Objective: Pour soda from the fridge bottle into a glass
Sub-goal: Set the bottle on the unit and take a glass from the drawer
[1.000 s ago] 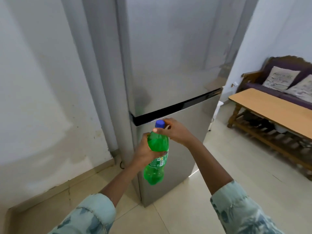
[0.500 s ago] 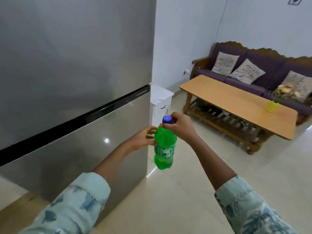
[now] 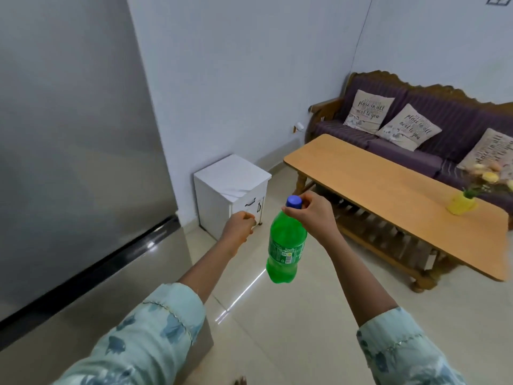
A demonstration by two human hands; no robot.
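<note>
A green soda bottle [image 3: 286, 245] with a blue cap [image 3: 294, 202] hangs upright in mid-air over the tiled floor. My right hand [image 3: 313, 213] grips it at the neck, just under the cap. To the left of the bottle, my left hand [image 3: 239, 226] is apart from it, fingers curled loosely with nothing in them. The grey fridge [image 3: 77, 151] fills the left side with its doors shut. No glass is visible.
A small white cabinet [image 3: 231, 190] stands against the wall beside the fridge. A long wooden coffee table [image 3: 388, 190] carries a yellow pot with flowers [image 3: 462, 202] at the right. Behind it is a purple sofa [image 3: 433, 126] with cushions.
The view has swung right from the fridge toward the room. My left hand has let go of the bottle's body and drawn away left; my right hand now carries it alone.
</note>
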